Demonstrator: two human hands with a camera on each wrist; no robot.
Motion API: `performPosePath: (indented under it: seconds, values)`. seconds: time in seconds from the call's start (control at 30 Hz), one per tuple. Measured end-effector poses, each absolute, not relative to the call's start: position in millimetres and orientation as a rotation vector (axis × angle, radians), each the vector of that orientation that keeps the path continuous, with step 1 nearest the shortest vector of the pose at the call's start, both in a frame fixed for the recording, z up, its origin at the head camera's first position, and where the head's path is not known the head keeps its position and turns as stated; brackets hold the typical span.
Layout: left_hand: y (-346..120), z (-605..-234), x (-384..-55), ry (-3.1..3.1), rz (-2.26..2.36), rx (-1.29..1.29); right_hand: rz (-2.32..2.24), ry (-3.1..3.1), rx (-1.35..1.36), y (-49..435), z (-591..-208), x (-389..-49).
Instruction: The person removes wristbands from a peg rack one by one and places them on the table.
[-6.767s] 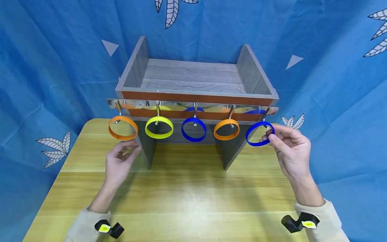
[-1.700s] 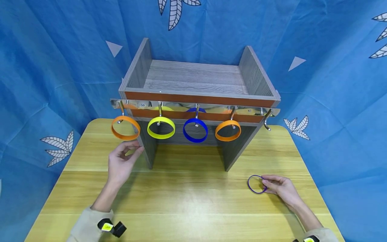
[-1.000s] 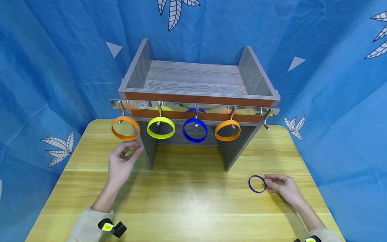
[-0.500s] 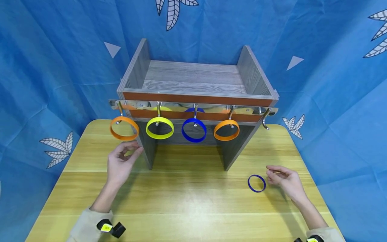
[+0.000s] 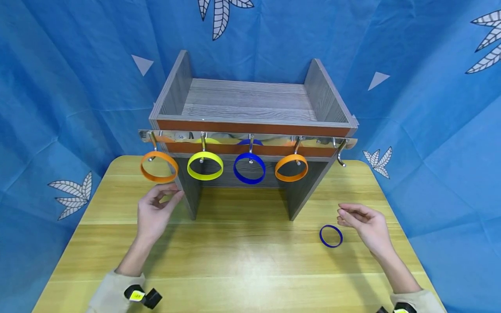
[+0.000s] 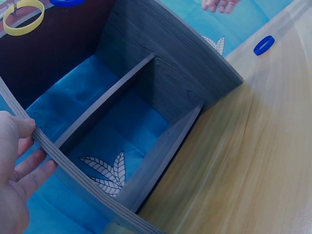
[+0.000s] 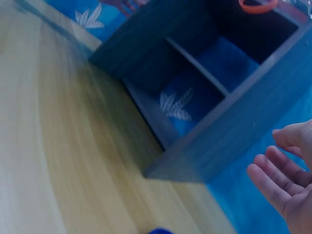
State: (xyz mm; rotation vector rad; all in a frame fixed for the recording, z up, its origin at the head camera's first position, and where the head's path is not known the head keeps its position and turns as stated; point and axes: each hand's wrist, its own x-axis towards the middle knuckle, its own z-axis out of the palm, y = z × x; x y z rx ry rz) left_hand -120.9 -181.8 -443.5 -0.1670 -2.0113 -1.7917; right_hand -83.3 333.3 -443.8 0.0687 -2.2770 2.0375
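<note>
Loosely, the right hand (image 5: 365,224) curves its slightly parted fingers (image 5: 354,207) just beside a smooth, thin blue ring (image 5: 320,234) flat on the wood-grained bench (image 5: 250,261), while the left hand (image 5: 153,214) pinches the grey wood-grain shelf (image 5: 250,98), an orange ring (image 5: 157,178) above its fingers, a yellow wrist label (image 5: 137,295) too small to read.

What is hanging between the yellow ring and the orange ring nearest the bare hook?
A single blue ring hangs from a hook between the yellow ring and that orange ring; the head view shows it.
</note>
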Motion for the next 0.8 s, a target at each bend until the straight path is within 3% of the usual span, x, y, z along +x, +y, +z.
performPosePath:
  seconds: [0.8]
  values:
    - [-183.4, -445.4, -120.5, -2.049, -1.753, -0.160, 2.144, -1.844, 0.388, 267.0, -397.1, -86.1]
